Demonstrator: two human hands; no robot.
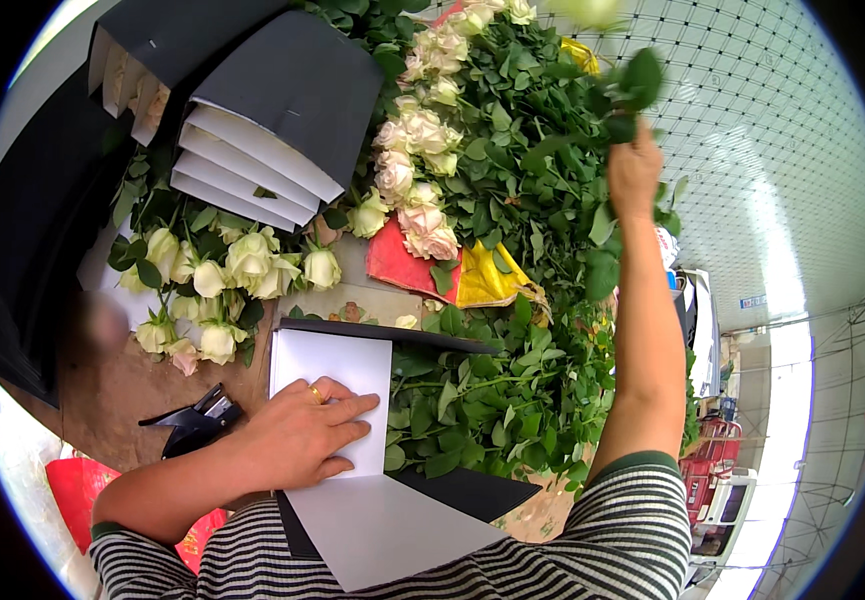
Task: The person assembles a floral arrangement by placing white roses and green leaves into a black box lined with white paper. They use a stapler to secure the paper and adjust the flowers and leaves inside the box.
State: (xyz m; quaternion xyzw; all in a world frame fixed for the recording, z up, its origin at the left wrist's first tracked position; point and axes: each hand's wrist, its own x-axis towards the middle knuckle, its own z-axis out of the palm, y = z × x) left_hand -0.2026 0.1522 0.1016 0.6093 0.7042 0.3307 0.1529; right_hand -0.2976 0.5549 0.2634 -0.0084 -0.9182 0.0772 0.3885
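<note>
The left hand point(304, 432) lies flat on a white sheet of card point(337, 395), with the fingers spread a little and pressing down (there is a ring on one finger). The card sits on the table, and a dark sheet point(472, 490) lies under it. A bigger pale sheet point(387, 535) lies just below the card, close to the striped shirt.

The right hand point(634, 172) is lifted high, up and to the right of the card. Its fingers are closed around a rose stem point(624, 95) with green leaves. The flower at the top is blurry.

A black stapler point(195, 420) lies on the table just left of the card, near the left wrist. Above the card lies a big pile of cream roses point(422, 170) with lots of green leaves. More cream roses point(222, 275) lie up and to the left of the card. Above those are stacked black and white paper sleeves point(272, 120). A red and yellow cloth point(452, 275) peeks out under the rose pile.
</note>
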